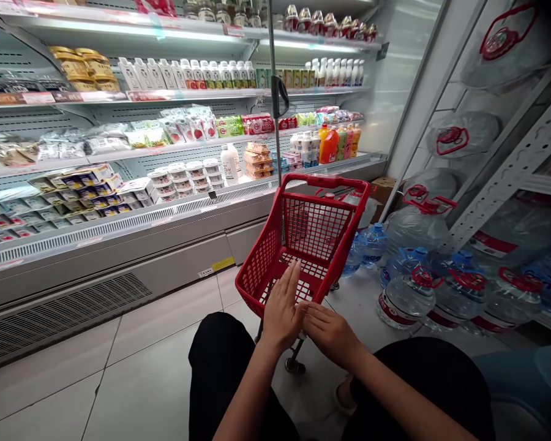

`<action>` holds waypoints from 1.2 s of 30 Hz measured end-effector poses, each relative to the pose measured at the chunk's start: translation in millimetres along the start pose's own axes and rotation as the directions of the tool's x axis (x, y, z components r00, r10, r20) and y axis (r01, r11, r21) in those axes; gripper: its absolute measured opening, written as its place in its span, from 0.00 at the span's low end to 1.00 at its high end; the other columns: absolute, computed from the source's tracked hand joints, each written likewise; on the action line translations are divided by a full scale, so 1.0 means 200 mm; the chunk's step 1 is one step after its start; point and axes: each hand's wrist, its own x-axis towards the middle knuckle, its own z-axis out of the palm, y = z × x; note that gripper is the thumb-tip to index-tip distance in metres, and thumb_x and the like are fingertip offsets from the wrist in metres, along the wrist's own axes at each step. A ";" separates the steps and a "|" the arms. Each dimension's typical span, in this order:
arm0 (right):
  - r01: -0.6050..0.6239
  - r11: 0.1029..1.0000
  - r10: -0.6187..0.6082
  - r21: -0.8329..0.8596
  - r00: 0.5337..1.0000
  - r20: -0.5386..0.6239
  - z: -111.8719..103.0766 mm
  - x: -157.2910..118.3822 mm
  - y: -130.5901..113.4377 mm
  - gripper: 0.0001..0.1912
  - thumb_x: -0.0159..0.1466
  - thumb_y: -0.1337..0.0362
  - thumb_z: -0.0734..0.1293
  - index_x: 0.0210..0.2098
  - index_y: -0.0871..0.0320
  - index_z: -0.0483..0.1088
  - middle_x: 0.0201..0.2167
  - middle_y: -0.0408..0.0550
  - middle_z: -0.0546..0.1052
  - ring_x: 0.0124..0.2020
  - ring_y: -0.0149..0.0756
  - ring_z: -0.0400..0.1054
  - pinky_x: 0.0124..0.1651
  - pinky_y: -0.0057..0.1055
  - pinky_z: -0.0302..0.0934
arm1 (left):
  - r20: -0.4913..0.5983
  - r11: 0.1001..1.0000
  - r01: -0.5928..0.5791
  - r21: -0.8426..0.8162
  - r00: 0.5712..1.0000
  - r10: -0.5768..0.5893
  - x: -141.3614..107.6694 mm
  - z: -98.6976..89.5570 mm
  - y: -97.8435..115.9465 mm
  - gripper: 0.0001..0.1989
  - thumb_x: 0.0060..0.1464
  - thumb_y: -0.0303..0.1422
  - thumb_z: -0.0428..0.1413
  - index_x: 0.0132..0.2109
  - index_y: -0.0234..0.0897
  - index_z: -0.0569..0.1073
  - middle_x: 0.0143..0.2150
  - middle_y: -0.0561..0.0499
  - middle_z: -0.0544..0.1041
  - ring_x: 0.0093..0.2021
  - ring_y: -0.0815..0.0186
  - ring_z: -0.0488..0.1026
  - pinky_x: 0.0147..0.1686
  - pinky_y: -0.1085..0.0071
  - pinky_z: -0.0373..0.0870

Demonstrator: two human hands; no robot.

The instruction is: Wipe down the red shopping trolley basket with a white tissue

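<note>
Just in front of me stands a red plastic shopping cart (pixel 321 229) on small wheels, with a mesh basket in which I see no goods. My left hand (pixel 282 309) is raised before the cart's near edge, its fingers stretched out and pointing up and away. My right hand (pixel 328 331) meets it from the right, fingers straight, with the fingertips touching the left hand near the thumb. Neither hand shows anything held. Both hands partly cover the cart's near end.
An open refrigerated display (pixel 183 245) lines the left and back, with white bottles (pixel 147 73), stacked tubs (pixel 186 177) and orange juice bottles (pixel 329 146). Large water bottles (pixel 406 297) with red handles stand on the floor at right, beside a white metal rack (pixel 500 174). My knees flank the hands.
</note>
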 end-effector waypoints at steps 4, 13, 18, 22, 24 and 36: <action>0.055 0.998 -0.056 0.013 0.995 0.082 -0.06 0.01 0.17 0.18 0.73 0.73 0.60 0.58 0.55 0.72 0.53 0.47 0.82 0.58 0.34 0.74 0.67 0.43 0.66 | 0.081 0.999 0.034 0.000 0.996 -0.034 -0.01 0.00 -0.03 0.38 0.70 0.57 0.30 0.78 0.45 0.31 0.80 0.49 0.44 0.78 0.63 0.45 0.71 0.59 0.56; -0.167 0.981 0.172 -0.100 0.984 0.044 -0.16 0.05 0.50 0.21 0.75 0.70 0.58 0.63 0.53 0.69 0.57 0.47 0.79 0.63 0.39 0.70 0.70 0.48 0.62 | 0.081 0.973 0.020 0.230 0.996 -0.040 -0.02 -0.03 -0.21 0.37 0.73 0.51 0.38 0.78 0.44 0.32 0.79 0.49 0.49 0.77 0.60 0.49 0.75 0.53 0.45; -0.144 0.986 0.147 -0.088 0.988 0.038 -0.04 0.09 0.28 0.25 0.74 0.72 0.58 0.68 0.52 0.65 0.63 0.46 0.75 0.66 0.38 0.67 0.71 0.46 0.61 | -0.022 0.942 0.143 0.304 0.989 -0.143 -0.03 -0.02 -0.23 0.38 0.73 0.50 0.39 0.78 0.40 0.31 0.78 0.45 0.52 0.76 0.58 0.52 0.74 0.53 0.52; -0.072 0.994 0.077 -0.080 0.995 0.056 0.00 0.14 0.17 0.23 0.74 0.70 0.59 0.68 0.53 0.65 0.63 0.45 0.75 0.65 0.36 0.67 0.70 0.43 0.62 | -0.053 0.952 0.122 0.281 0.992 -0.111 -0.06 0.02 -0.14 0.39 0.73 0.50 0.38 0.78 0.37 0.30 0.78 0.44 0.50 0.77 0.59 0.50 0.73 0.55 0.54; -0.030 0.996 0.037 -0.085 0.995 0.088 -0.02 0.14 0.19 0.24 0.75 0.70 0.59 0.68 0.54 0.64 0.64 0.45 0.74 0.66 0.35 0.66 0.71 0.42 0.61 | -0.054 0.955 0.122 0.272 0.992 -0.111 -0.07 0.02 -0.13 0.39 0.73 0.50 0.39 0.78 0.37 0.30 0.78 0.43 0.50 0.77 0.58 0.50 0.73 0.55 0.54; -0.254 0.810 0.241 -0.528 0.966 -0.096 -0.54 -0.19 0.65 0.34 0.74 0.75 0.56 0.75 0.46 0.51 0.69 0.42 0.66 0.70 0.40 0.60 0.75 0.48 0.49 | -0.005 0.948 0.182 0.261 0.982 -0.187 -0.11 -0.14 -0.39 0.37 0.74 0.48 0.39 0.78 0.39 0.34 0.78 0.42 0.53 0.76 0.56 0.52 0.71 0.52 0.58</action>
